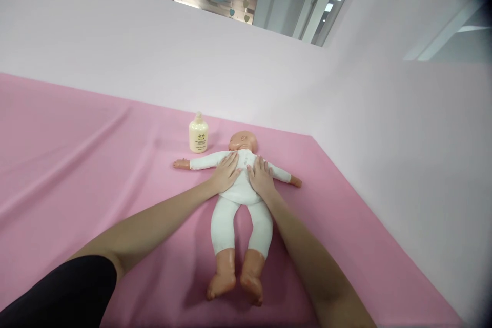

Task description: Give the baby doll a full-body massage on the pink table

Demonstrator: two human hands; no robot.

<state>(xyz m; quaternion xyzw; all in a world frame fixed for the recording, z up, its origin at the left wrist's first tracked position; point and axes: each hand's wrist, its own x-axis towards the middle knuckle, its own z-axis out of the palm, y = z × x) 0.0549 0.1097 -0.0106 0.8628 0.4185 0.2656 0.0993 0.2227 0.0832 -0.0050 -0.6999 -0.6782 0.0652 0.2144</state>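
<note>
Fingers [230, 160] of both hands rest on doll [241, 184], pink sheet [96, 164] beneath.

White-suited doll [240, 189], cream bottle [198, 134], pink sheet [96, 164], pale pink wall [384, 113].

Your left hand [226, 173] and right hand [260, 178] lie flat on the doll [240, 192] (bottle [198, 134] just beside its head) on the pink sheet [77, 164].

Two bare forearms, black short sleeve [65, 292] on left arm
</note>
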